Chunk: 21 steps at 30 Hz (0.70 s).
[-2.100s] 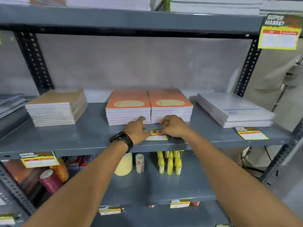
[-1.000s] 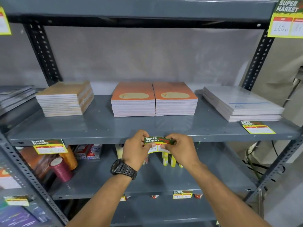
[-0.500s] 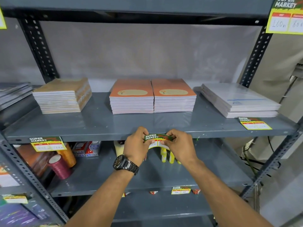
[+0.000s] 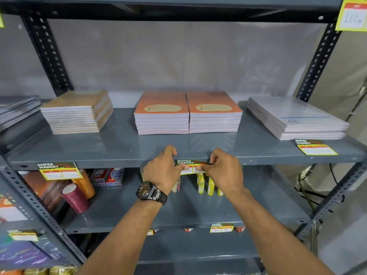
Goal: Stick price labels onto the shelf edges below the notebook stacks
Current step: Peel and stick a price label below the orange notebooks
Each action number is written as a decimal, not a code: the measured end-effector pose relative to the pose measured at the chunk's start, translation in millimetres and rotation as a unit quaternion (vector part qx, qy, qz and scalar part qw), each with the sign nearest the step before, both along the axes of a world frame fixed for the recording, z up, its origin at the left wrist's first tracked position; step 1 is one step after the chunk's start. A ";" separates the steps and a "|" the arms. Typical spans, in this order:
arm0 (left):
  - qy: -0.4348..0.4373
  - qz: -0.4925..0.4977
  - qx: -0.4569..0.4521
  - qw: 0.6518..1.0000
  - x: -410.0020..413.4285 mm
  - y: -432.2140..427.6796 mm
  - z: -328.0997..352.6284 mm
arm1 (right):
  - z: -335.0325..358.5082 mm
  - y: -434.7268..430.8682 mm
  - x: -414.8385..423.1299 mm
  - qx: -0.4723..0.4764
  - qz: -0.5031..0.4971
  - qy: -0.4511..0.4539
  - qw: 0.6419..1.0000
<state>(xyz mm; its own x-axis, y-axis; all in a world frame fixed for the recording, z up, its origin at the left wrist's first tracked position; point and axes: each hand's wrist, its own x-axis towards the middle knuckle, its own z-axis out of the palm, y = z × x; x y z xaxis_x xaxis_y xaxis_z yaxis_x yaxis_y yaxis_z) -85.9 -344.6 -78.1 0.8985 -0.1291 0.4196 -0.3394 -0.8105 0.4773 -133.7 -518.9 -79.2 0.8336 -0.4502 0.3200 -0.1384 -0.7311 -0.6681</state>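
Observation:
My left hand [image 4: 163,169] and my right hand [image 4: 224,170] pinch the two ends of a green, yellow and white price label [image 4: 191,165]. The label lies against the front edge of the grey shelf [image 4: 111,163], right below the two orange notebook stacks [image 4: 187,113]. My thumbs press its lower half and partly hide it. A brown notebook stack [image 4: 76,112] stands at the left with a label [image 4: 59,170] on the edge below it. Lying flat on the shelf top, another label [image 4: 315,147] sits in front of the pale wrapped stack [image 4: 297,118] at the right.
Black perforated uprights [image 4: 47,54] frame the bay. The lower shelf holds yellow bottles [image 4: 206,184], a maroon spool [image 4: 75,198] and small boxes [image 4: 108,176]. A yellow price tag [image 4: 352,16] hangs from the top shelf at the right. Cables run down behind the right post.
Both hands lifted the label off the shelf top, brought it down in front, then raised it against the shelf's front edge. The curved label now lies flatter.

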 end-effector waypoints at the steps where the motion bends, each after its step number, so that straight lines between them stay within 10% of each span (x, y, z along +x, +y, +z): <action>1: 0.003 0.000 0.000 1.000 1.2 1.3 1.6 | 1.8 -1.3 0.5 0.000 0.005 0.003 1.000; 21: 0.076 -0.002 -0.138 0.988 8.7 9.5 8.6 | 17.3 -20.1 4.0 0.119 0.066 0.024 0.990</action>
